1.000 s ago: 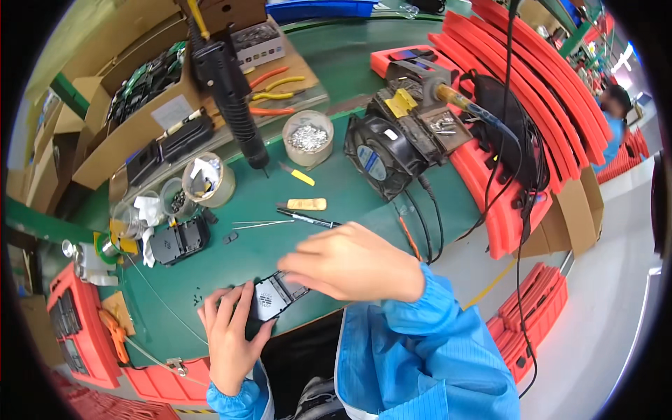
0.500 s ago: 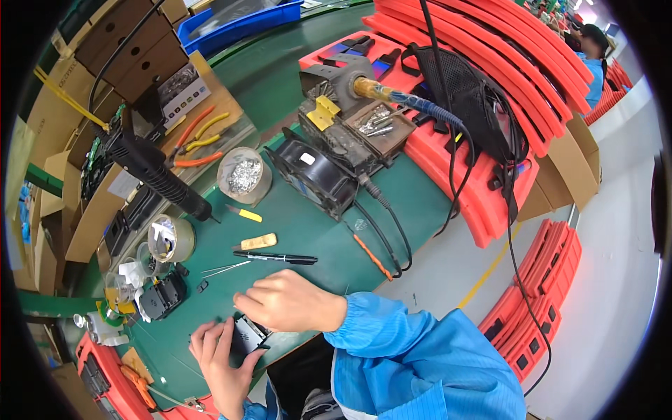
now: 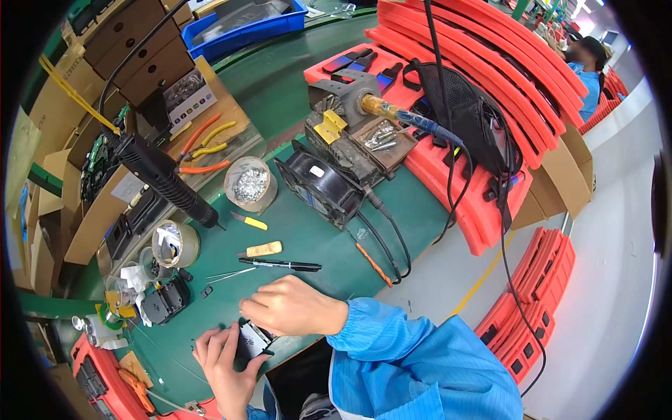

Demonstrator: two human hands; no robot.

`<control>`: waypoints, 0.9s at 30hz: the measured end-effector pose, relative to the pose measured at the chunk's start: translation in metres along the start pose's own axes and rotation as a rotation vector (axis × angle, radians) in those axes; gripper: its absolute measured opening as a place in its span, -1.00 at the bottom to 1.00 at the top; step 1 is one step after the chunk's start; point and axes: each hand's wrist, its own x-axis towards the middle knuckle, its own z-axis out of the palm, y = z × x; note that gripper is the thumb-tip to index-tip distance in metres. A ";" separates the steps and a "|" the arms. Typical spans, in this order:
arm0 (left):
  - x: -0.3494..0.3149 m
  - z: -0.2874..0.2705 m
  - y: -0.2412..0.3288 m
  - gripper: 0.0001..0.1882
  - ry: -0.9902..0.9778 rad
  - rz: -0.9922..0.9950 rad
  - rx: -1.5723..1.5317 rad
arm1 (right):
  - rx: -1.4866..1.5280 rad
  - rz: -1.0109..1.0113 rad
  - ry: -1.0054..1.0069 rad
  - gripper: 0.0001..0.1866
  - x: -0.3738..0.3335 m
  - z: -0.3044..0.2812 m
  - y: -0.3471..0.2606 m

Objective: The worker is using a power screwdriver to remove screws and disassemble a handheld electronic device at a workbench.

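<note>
My left hand (image 3: 225, 360) grips a small flat device (image 3: 252, 341) with a pale panel and dark edges, thumb on the near side and fingers along the far side. It is held low over the front edge of the green bench. My right hand (image 3: 294, 306) is curled against the device's upper right edge, palm down. Its fingers are closed, and whatever they pinch is hidden beneath them. Just beyond the hands lie a black marker pen (image 3: 283, 264) and metal tweezers (image 3: 229, 275). To the left sits a black plastic housing (image 3: 166, 301).
A hanging black electric screwdriver (image 3: 171, 185) points down at the left. Beyond the hands stand a tub of small metal parts (image 3: 250, 183), a black fan (image 3: 320, 183) and a soldering iron in its holder (image 3: 378, 105). Red trays (image 3: 483, 63) pile up at right; pliers (image 3: 203, 143) lie farther left.
The view has shifted slightly, so the bench items sit a little lower and to the right. Both hands stay at the device, with only a small shift.
</note>
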 end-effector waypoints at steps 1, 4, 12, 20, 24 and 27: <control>0.001 0.000 -0.001 -0.15 0.000 0.012 0.007 | -0.008 0.009 -0.009 -0.83 0.000 0.001 0.001; 0.001 0.001 -0.002 -0.14 -0.002 0.022 0.009 | -0.012 0.014 0.019 -0.84 -0.001 0.001 0.001; -0.002 0.001 -0.001 -0.16 0.009 0.006 0.003 | -0.020 0.007 0.044 -0.86 -0.001 0.000 0.001; -0.006 0.003 -0.001 -0.18 0.048 -0.039 -0.026 | -0.071 0.028 0.033 -0.88 0.004 -0.001 -0.002; -0.008 0.004 -0.001 -0.19 0.061 -0.049 -0.052 | -0.074 0.031 0.055 -0.87 0.003 0.002 -0.001; -0.009 0.005 0.000 -0.21 0.070 -0.042 -0.077 | -0.077 0.031 0.062 -0.85 0.004 0.002 -0.004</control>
